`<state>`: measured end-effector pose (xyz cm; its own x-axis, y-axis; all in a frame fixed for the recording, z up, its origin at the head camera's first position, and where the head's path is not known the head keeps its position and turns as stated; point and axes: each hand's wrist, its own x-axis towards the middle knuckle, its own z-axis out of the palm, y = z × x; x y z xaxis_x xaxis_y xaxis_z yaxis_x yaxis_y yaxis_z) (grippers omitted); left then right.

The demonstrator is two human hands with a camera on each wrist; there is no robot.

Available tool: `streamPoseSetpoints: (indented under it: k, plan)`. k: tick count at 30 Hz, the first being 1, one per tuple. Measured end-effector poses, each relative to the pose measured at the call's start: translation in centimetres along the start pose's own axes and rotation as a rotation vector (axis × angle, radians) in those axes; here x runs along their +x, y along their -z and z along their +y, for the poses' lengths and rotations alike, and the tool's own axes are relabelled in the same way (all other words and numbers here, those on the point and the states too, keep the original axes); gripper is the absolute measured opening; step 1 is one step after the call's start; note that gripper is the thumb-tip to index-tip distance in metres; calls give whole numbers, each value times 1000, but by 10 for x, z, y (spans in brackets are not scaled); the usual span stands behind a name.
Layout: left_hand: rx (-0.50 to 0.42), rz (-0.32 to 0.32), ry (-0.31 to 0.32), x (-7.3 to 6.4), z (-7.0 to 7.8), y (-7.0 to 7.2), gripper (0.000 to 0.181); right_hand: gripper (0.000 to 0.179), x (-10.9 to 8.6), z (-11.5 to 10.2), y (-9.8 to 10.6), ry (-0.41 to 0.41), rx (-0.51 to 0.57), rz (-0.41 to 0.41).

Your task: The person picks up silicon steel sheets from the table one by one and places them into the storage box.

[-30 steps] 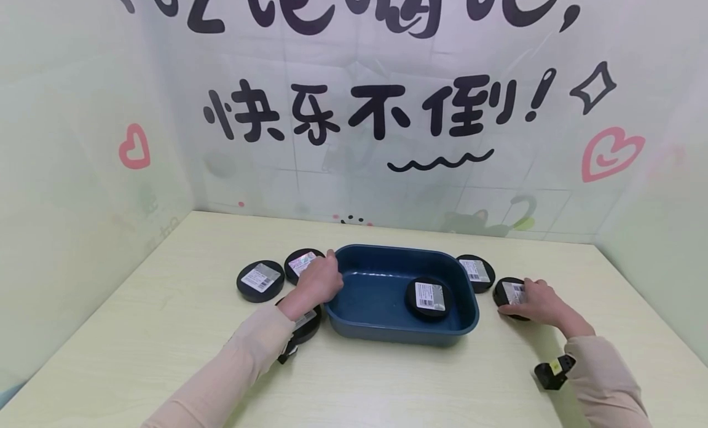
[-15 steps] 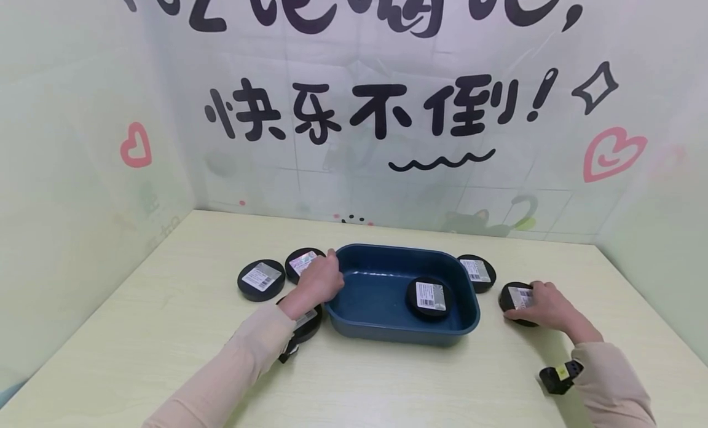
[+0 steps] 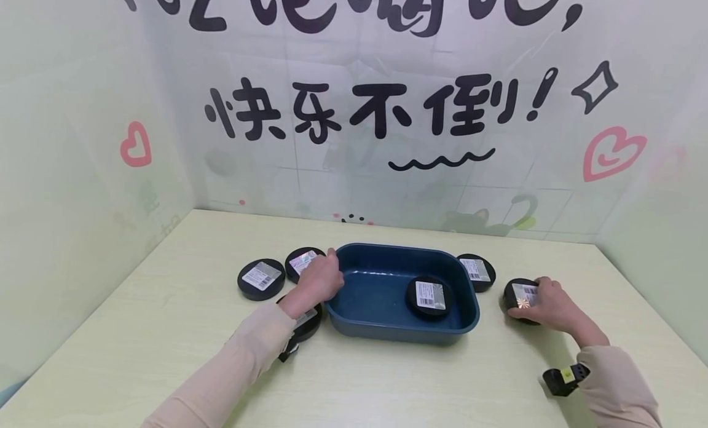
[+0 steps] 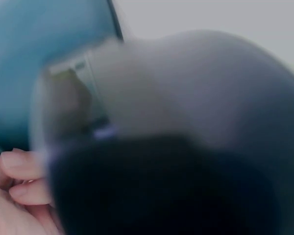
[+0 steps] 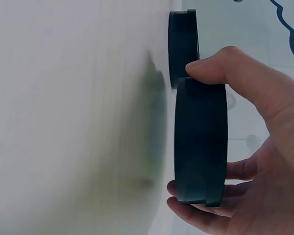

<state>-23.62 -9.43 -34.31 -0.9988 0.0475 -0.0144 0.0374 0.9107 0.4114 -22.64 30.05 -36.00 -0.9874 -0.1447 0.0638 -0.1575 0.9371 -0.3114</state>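
My left hand (image 3: 321, 279) grips the left rim of a blue rectangular basin (image 3: 389, 332). Inside the basin, toward its right, lies a round flat black container (image 3: 430, 296) with a white and silver label. To the right of the basin, my right hand (image 3: 555, 306) holds a similar labelled black container (image 3: 515, 291). Thumb and fingers span its edges, and in the right wrist view the held container (image 5: 201, 142) appears slightly off the table. A large blurred dark shape (image 4: 210, 83) hides much of the left wrist view, with curled fingers (image 4: 24, 165) near the basin.
Left of the basin lie black containers at the far left (image 3: 262, 279), behind the left hand (image 3: 301, 262) and partly under the left forearm (image 3: 311, 323). Another (image 3: 477, 272) sits against the basin's right end. Printed walls (image 3: 354, 188) border the pale table (image 3: 376, 385).
My right hand and its black container have shifted slightly to the right, away from the basin. The left hand and basin stay in place.
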Motion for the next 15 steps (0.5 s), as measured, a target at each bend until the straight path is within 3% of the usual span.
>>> streamPoseSetpoints:
  k: [15]
  plan:
    - [-4, 4, -8, 1, -1, 0, 51, 77, 0, -21, 14, 101, 0, 67]
